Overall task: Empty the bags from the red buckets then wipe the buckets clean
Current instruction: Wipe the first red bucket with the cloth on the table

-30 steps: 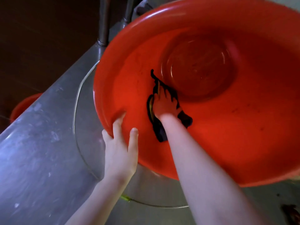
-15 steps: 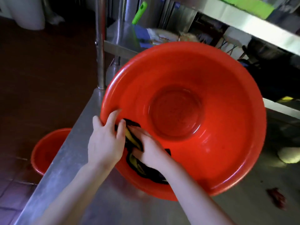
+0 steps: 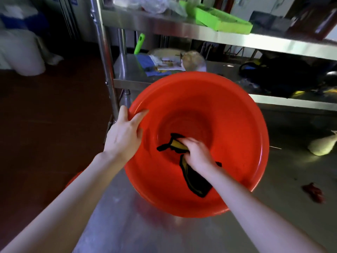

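Head view, compared with half a second ago: the red bucket (image 3: 237,143) sits smaller and lower in the picture, with more of the steel shelf (image 3: 228,35) and its green tray (image 3: 222,21) showing above it. The left hand (image 3: 124,136) has moved up the rim, from the near-left edge beside the cloth to the far-left edge, and the right hand (image 3: 197,154) has slid with the cloth (image 3: 195,178) from the left wall toward the flat bottom of the bucket. The bucket rests tilted on the steel table (image 3: 127,225), its open mouth turned toward the camera and its lower edge touching the tabletop. The left grip is closed over the rim: the thumb lies along the inside of the wall and the fingers wrap behind the lip, out of sight. The right grip is bunched on the black-and-yellow cloth, fingers curled down over it and pressing it against the inner surface where the wall meets the bottom; one end of the cloth trails toward the near rim under the wrist, the other pokes out to the left of the fingertips. A small red scrap (image 3: 313,192) lies on the table to the right of the bucket, well apart from it, and a pale lump (image 3: 322,146) sits farther back on the right.
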The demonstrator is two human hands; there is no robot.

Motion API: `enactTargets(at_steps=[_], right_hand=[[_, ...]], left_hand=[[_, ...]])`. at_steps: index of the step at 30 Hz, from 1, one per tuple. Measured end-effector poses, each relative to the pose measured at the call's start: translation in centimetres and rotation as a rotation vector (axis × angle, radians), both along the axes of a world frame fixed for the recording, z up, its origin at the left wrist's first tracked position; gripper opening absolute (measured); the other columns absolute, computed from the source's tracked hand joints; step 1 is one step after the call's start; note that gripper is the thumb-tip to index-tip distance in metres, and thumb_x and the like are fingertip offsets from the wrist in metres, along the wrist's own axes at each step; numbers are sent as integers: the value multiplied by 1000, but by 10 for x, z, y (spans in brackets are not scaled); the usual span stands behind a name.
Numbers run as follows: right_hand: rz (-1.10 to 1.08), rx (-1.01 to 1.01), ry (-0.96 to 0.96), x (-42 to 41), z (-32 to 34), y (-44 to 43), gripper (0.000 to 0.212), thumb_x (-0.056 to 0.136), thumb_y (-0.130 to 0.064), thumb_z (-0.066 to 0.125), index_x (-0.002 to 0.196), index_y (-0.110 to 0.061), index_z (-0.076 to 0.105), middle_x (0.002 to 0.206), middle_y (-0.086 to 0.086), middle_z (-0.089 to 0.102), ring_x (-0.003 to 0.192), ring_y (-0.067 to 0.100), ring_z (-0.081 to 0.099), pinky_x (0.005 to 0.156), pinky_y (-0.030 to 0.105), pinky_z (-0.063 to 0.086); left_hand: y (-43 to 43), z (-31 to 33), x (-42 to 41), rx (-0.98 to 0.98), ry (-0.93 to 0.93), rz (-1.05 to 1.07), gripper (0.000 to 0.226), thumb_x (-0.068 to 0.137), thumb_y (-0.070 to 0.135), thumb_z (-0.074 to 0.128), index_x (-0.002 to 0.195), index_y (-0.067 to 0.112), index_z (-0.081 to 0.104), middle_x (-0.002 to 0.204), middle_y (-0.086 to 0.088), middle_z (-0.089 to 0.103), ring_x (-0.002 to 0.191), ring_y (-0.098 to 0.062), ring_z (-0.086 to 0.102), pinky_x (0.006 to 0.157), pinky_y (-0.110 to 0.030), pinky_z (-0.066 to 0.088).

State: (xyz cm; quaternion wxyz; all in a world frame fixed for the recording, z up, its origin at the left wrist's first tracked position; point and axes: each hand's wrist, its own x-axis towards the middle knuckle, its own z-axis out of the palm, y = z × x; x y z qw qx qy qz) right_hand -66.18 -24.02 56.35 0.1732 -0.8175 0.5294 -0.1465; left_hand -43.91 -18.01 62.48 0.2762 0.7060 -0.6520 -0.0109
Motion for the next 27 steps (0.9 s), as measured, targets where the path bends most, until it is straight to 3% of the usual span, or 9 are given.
enactTargets(at_steps=[6, 12, 18, 22, 24, 27], right_hand=[[14, -245, 84, -3, 28, -83, 65, 86, -2, 52, 144, -31, 45, 147, -5, 45, 130, 33, 43, 107, 50, 36], [306, 56, 490, 16, -22, -154, 70, 96, -46, 48, 153, -44, 6, 164, -8, -2, 149, 29, 1, 115, 61, 16], [391, 128, 591, 29, -80, -165, 67, 97, -49, 45, 153, -41, 11, 164, -10, -5, 150, 24, -1, 115, 62, 13], [359, 17, 581, 29, -102, -160, 68, 96, -55, 41, 154, -40, 9, 162, -11, -14, 150, 23, -8, 116, 59, 10], [358, -28, 577, 27, -107, -159, 69, 97, -55, 39, 154, -40, 4, 162, -11, -17, 150, 23, -10, 116, 59, 7], [355, -59, 611, 31, -108, -157, 68, 100, -46, 38, 155, -35, -1, 162, -5, -18, 150, 29, -9, 115, 61, 2]], left_hand=[[-38, 23, 2, -84, -141, -53, 56, 92, 4, 57, 139, 32, 51, 107, -8, 38, 60, -27, 51, 51, -38, 53], [-73, 37, 0, -114, -195, -11, 59, 85, 4, 61, 134, 34, 53, 104, 5, 32, 64, -18, 42, 47, -21, 33], [-91, 45, 6, -111, -176, -30, 52, 82, 4, 62, 130, 26, 63, 122, -11, 45, 83, -30, 59, 60, -39, 55], [-71, 35, 14, -178, -238, -62, 64, 78, 0, 67, 138, 19, 56, 135, -18, 38, 111, -29, 51, 77, -42, 56], [-53, 21, 1, -164, -192, 102, 73, 78, 6, 70, 143, 29, 48, 132, -14, 36, 105, -27, 51, 60, -41, 55], [-39, 3, -27, -79, -121, 287, 83, 79, 13, 72, 149, 38, 34, 115, -11, 36, 61, -22, 45, 42, -27, 41]])
